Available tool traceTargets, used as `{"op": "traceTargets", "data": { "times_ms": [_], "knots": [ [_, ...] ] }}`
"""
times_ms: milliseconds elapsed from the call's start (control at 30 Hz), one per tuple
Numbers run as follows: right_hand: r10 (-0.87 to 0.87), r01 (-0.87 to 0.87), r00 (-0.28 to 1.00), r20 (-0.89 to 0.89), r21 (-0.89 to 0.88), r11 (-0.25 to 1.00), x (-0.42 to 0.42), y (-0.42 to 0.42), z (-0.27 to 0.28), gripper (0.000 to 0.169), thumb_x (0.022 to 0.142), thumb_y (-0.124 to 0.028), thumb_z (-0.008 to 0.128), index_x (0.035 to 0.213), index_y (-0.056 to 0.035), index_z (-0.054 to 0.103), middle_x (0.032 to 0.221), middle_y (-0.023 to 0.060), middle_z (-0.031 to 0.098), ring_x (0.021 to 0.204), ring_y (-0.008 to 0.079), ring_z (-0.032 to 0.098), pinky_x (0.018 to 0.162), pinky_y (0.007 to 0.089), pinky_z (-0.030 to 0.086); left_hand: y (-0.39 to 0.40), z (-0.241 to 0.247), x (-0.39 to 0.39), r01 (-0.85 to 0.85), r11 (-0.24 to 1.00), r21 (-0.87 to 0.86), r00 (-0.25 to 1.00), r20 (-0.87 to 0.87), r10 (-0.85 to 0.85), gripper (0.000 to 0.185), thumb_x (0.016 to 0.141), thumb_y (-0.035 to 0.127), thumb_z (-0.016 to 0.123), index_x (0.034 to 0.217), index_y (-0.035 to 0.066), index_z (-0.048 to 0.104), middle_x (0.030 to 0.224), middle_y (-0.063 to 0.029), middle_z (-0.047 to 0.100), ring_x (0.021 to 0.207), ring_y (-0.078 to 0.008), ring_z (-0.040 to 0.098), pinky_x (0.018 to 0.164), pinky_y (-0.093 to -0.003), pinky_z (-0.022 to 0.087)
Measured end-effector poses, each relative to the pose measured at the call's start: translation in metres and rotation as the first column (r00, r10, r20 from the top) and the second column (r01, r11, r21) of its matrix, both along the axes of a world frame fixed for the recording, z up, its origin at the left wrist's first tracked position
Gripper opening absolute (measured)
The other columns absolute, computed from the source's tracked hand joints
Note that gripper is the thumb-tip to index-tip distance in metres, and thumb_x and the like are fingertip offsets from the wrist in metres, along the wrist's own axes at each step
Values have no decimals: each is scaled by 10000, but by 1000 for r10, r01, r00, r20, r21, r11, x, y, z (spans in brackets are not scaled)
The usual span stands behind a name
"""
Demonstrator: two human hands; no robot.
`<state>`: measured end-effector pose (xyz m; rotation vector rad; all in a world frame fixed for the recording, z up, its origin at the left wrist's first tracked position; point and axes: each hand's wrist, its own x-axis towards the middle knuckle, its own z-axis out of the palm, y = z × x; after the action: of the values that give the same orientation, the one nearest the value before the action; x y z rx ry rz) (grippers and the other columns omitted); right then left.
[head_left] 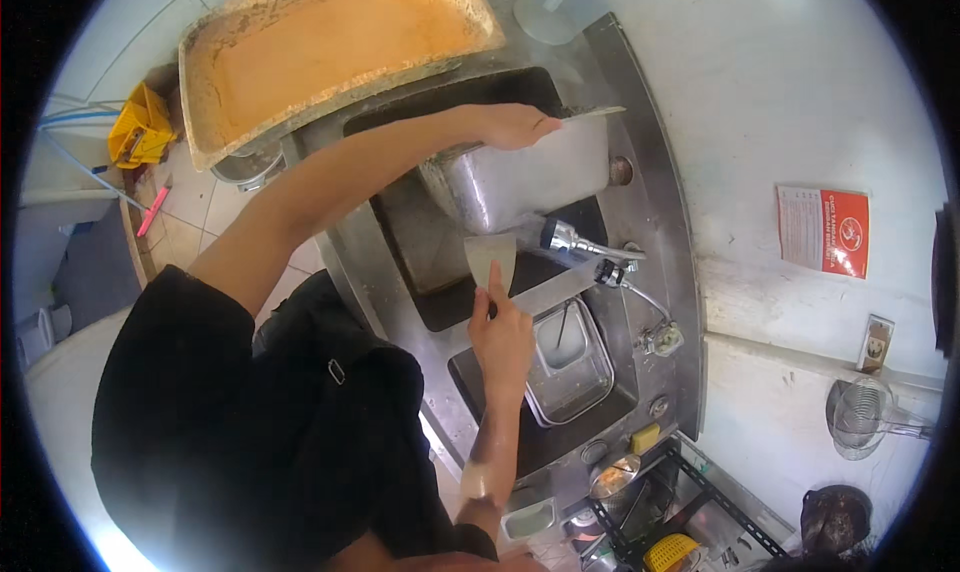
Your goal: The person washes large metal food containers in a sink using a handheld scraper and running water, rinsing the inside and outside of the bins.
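Observation:
My left hand grips the upper rim of a deep stainless steel pan. The pan is tilted on its side over the large sink basin. In my right hand is a scraper with a broad, pale flat blade, its handle mostly hidden by my fingers. My index finger lies along the blade, whose edge is close to the pan's lower side; whether they touch I cannot tell. Beside the blade, a chrome spray faucet head points toward the pan and sends out water. The inside of the pan is turned away from view.
A large crusted tray of orange-brown liquid stands beyond the sink. Another faucet reaches over the smaller basin, which holds a rectangular metal container. A yellow sponge sits on the rim. A clear plastic tub stands by the wall.

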<state>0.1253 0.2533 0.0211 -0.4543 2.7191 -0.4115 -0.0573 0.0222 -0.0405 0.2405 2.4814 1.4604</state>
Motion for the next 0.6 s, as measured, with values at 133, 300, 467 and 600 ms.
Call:
{"op": "traceTargets", "data": {
  "times_ms": [133, 300, 467, 600],
  "knots": [
    [-27, 28, 999, 24, -41, 999, -1, -9, -2, 429, 943, -317, 570, 1369, -269, 556, 711, 239, 649, 669, 454, 637, 608, 539, 500, 6, 2, -4, -8, 998, -67, 999, 53, 12, 524, 1057, 393, 267, 1311, 41, 561, 1343, -208, 561, 1241, -387, 522, 1060, -450, 389],
    [-15, 13, 995, -103, -22, 1000, -9, -27, 9, 410, 939, -330, 579, 1347, -284, 583, 701, 237, 644, 674, 463, 632, 608, 545, 498, 2, -2, -11, 17, 998, -60, 1000, 23, -16, 533, 1058, 400, 266, 1317, 35, 556, 1347, -211, 558, 1249, -390, 514, 1061, -449, 387],
    [-44, 40, 999, 32, 98, 994, 0, -22, 6, 403, 947, -297, 557, 1349, -280, 578, 749, 247, 660, 701, 470, 638, 633, 541, 515, 5, -1, 1, -35, 999, -6, 999, -6, 35, 613, 1051, 444, 260, 1220, -41, 594, 1207, -278, 615, 1172, -427, 561, 1000, -468, 419],
    [25, -24, 1000, 11, -59, 998, -14, -45, 1, 429, 923, -295, 581, 1351, -256, 581, 775, 246, 669, 746, 472, 645, 661, 529, 523, -7, 2, 3, -5, 994, -113, 994, 107, 17, 535, 1055, 405, 273, 1289, 24, 566, 1296, -230, 585, 1226, -396, 534, 1043, -461, 403]
  ]
}}
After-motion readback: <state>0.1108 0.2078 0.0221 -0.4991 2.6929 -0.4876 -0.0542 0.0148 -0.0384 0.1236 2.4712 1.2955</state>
